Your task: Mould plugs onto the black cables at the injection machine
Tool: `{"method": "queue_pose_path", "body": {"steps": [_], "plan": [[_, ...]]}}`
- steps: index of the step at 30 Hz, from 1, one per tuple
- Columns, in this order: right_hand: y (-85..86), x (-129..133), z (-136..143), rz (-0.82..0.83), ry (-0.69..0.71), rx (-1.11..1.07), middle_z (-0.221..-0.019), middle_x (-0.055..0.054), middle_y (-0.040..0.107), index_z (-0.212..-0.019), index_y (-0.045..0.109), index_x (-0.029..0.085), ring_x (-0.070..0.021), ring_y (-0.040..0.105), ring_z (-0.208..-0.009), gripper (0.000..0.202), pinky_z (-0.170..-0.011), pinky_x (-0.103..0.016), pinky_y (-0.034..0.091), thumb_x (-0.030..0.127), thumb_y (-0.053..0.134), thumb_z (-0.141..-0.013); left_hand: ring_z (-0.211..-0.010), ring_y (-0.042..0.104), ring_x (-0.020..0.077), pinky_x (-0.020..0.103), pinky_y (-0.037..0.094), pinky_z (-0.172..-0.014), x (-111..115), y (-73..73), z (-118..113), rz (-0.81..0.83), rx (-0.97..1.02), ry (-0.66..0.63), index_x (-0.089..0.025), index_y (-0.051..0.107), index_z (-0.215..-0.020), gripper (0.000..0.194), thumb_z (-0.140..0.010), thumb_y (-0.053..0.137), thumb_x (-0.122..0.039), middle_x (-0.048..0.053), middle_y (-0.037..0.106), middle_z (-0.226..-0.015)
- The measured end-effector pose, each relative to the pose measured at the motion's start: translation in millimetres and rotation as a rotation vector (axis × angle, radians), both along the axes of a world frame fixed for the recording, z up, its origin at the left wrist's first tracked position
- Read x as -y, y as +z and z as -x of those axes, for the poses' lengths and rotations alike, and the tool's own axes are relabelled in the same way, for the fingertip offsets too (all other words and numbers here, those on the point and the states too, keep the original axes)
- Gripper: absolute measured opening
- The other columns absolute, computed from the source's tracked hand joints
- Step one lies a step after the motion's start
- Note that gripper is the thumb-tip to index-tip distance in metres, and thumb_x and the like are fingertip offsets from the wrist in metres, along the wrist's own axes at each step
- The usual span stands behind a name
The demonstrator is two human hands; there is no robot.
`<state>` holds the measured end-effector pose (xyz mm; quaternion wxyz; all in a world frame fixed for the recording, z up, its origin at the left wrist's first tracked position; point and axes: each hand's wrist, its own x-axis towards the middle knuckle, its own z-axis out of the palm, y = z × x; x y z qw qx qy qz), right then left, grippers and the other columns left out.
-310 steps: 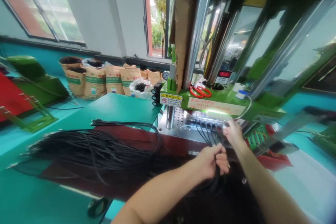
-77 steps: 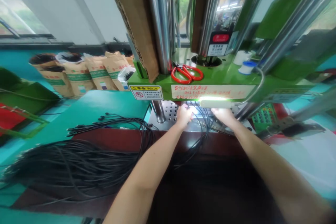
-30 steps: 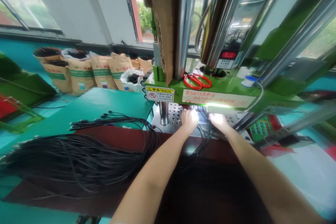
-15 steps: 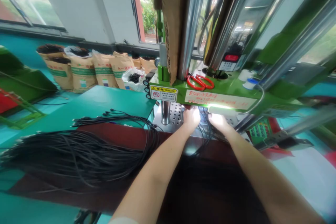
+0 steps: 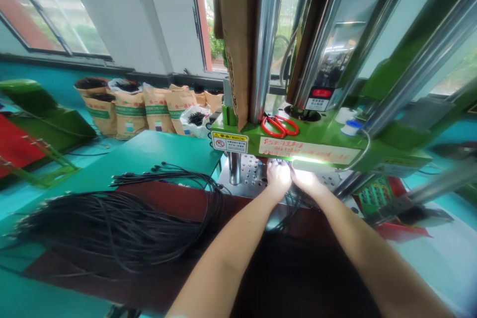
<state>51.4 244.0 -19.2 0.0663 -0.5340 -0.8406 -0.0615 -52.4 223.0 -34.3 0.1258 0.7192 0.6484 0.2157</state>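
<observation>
My left hand (image 5: 278, 177) reaches under the green crossbeam of a press (image 5: 316, 146), its fingers curled and closed. Close beside it, my right hand (image 5: 306, 180) is also closed, with its fingertips turned towards the left hand. Both are over the perforated metal plate (image 5: 249, 175) in the bright light of a lamp (image 5: 311, 165). Whatever they hold is hidden by the fingers and the glare. Black cables (image 5: 291, 208) hang from below the hands over the near edge of the plate.
A large bundle of black cables (image 5: 108, 228) lies on the brown surface at left, with the green table (image 5: 179, 151) behind it. Red-handled scissors (image 5: 279, 126) and a thread spool (image 5: 352, 127) rest on the crossbeam. Paper sacks (image 5: 130, 112) stand by the wall.
My hands have come closer together beneath the crossbeam; the left moved right and the right moved slightly left. The camera view has shifted a little.
</observation>
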Motion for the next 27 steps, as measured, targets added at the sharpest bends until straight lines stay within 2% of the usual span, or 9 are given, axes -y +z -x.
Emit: {"method": "queue_pose_path", "body": {"steps": [4,8,13,15,17,21,24,27], "plan": [[-4.7,-3.0,3.2,0.030,-0.039,0.019,-0.077,-0.010,0.066,-0.078,0.063,0.013,-0.0199,0.060,-0.073,0.025,-0.074,-0.028,0.044,0.012,0.038,-0.084,-0.099,0.049,0.0242,0.037,0.033,-0.088,-1.4,-2.9,0.0,-0.003,0.014,0.000,-0.012,0.065,-0.092,0.029,-0.083,0.038,-0.021,0.013,0.064,-0.089],[-5.3,-6.4,6.2,0.044,-0.044,0.014,-0.075,-0.011,0.066,-0.078,0.063,0.013,-0.0197,0.060,-0.069,0.026,-0.073,-0.029,0.044,0.011,0.038,-0.083,-0.100,0.050,0.0239,0.036,0.034,-0.089,-2.6,0.8,0.6,-0.005,0.020,0.007,-0.012,0.065,-0.091,0.029,-0.083,0.039,-0.019,0.013,0.064,-0.088],[-1.1,-8.6,-4.2,0.021,-0.008,-0.012,-0.089,-0.013,0.067,-0.089,0.065,0.012,-0.0231,0.060,-0.083,0.030,-0.081,-0.035,0.043,0.011,0.035,-0.084,-0.097,0.053,0.0229,0.035,0.038,-0.087,-6.9,8.4,7.8,-0.015,0.023,0.019,-0.015,0.064,-0.098,0.032,-0.085,0.035,-0.020,0.012,0.063,-0.095],[0.2,-7.2,-15.3,0.024,0.021,-0.021,-0.093,-0.013,0.066,-0.097,0.064,0.013,-0.0235,0.060,-0.087,0.033,-0.085,-0.037,0.042,0.011,0.033,-0.086,-0.096,0.055,0.0220,0.034,0.040,-0.084,-8.5,7.5,14.9,-0.013,0.027,-0.021,-0.018,0.062,-0.101,0.032,-0.086,0.035,-0.024,0.010,0.063,-0.098],[0.1,-4.7,-27.0,0.043,0.064,-0.027,-0.097,-0.011,0.066,-0.104,0.062,0.016,-0.0231,0.059,-0.091,0.034,-0.087,-0.038,0.041,0.017,0.032,-0.089,-0.100,0.053,0.0210,0.033,0.040,-0.086,-9.7,3.4,23.3,-0.018,0.029,-0.105,-0.021,0.058,-0.110,0.034,-0.086,0.038,-0.033,0.008,0.061,-0.107],[-4.2,-0.9,-40.0,0.104,0.154,-0.024,-0.109,-0.009,0.063,-0.115,0.057,0.020,-0.0233,0.056,-0.100,0.037,-0.092,-0.039,0.038,0.036,0.034,-0.091,-0.115,0.043,0.0200,0.034,0.034,-0.095,-12.4,-10.8,36.7,-0.039,0.011,-0.290,-0.025,0.044,-0.126,0.049,-0.083,0.039,-0.049,0.005,0.049,-0.128],[-7.4,-1.7,-39.6,0.140,0.182,-0.020,-0.118,-0.009,0.058,-0.119,0.055,0.021,-0.0236,0.052,-0.108,0.040,-0.097,-0.040,0.033,0.039,0.034,-0.090,-0.119,0.039,0.0208,0.036,0.029,-0.100,-17.4,-21.9,40.2,-0.065,-0.014,-0.355,-0.024,0.039,-0.129,0.053,-0.084,0.035,-0.051,0.006,0.043,-0.133],[-8.2,-3.4,-36.7,0.168,0.177,-0.023,-0.124,-0.008,0.055,-0.121,0.053,0.021,-0.0246,0.048,-0.114,0.042,-0.101,-0.041,0.028,0.040,0.033,-0.090,-0.117,0.041,0.0231,0.039,0.028,-0.099,-24.7,-29.7,39.9,-0.049,-0.019,-0.373,-0.023,0.040,-0.128,0.053,-0.084,0.032,-0.052,0.007,0.045,-0.132]]}}
